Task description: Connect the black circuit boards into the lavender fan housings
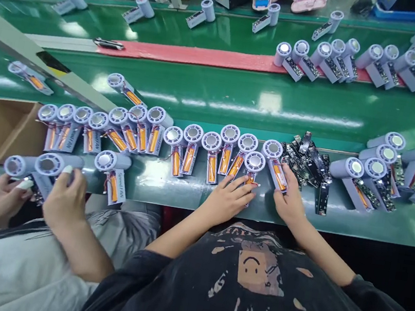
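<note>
Fan at the left fingers [254, 161]: pale lilac, lying on the green bench [186, 194], its round head just beyond the fingertips, handle uncovered, thin wires [255, 184] showing
Left hand [226, 201]: fingers spread over the handle and wires; whether anything is pinched cannot be told
Right hand [290, 200]: second fan [273, 149] grasped by its handle between thumb and fingers, an orange cell [278, 174] exposed along it
Circuit boards [308, 162]: heaped just beyond the right fingers and to their right
Row of fans [193, 132]: ranged to the left of the left fingertips and beyond them
Careful handling, as judged: handle best kept steady, wires eased flat by the fingertips rather than tugged, cell left unpressed
</note>
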The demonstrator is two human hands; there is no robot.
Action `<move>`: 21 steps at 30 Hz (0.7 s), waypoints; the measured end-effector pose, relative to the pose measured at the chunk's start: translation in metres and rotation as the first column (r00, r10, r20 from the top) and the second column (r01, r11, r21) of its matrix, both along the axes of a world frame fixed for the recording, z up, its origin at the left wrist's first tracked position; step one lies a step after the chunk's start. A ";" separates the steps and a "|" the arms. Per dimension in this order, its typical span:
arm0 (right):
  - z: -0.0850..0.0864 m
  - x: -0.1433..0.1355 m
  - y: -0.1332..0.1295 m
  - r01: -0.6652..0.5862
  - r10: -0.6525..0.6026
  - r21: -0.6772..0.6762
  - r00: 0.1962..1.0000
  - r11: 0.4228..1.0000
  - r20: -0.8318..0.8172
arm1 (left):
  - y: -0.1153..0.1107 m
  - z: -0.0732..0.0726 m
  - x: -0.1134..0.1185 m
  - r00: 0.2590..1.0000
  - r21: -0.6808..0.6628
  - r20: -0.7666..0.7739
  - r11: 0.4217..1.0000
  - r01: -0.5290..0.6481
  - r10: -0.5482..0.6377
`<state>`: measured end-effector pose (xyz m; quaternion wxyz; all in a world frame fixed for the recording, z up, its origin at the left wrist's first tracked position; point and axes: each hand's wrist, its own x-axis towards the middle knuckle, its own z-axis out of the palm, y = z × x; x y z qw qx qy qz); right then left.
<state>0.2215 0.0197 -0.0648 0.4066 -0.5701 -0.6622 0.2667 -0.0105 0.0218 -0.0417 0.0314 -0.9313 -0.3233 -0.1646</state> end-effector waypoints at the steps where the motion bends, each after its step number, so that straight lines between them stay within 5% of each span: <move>1: 0.001 0.010 -0.008 0.011 -0.013 -0.052 1.000 0.999 -0.029 | 0.000 0.000 0.002 1.000 0.007 0.000 1.000 -0.011 0.011; 7: 0.007 0.053 -0.062 -0.033 0.023 -0.125 0.996 0.992 -0.081 | -0.002 0.007 0.016 0.996 -0.027 0.023 0.996 -0.084 0.085; 12: 0.012 0.081 -0.089 -0.134 0.138 -0.085 0.989 0.987 0.044 | 0.002 0.021 0.010 0.977 -0.062 0.212 0.997 0.048 -0.034; 16: 0.013 0.093 -0.087 -0.314 0.306 0.054 0.945 0.948 0.117 | -0.001 0.028 0.016 0.958 0.027 0.266 0.994 0.105 -0.108; 21: 0.021 0.089 -0.066 -0.473 0.438 0.091 0.861 0.876 0.259 | -0.003 0.029 0.049 0.979 -0.016 0.102 0.984 0.179 -0.176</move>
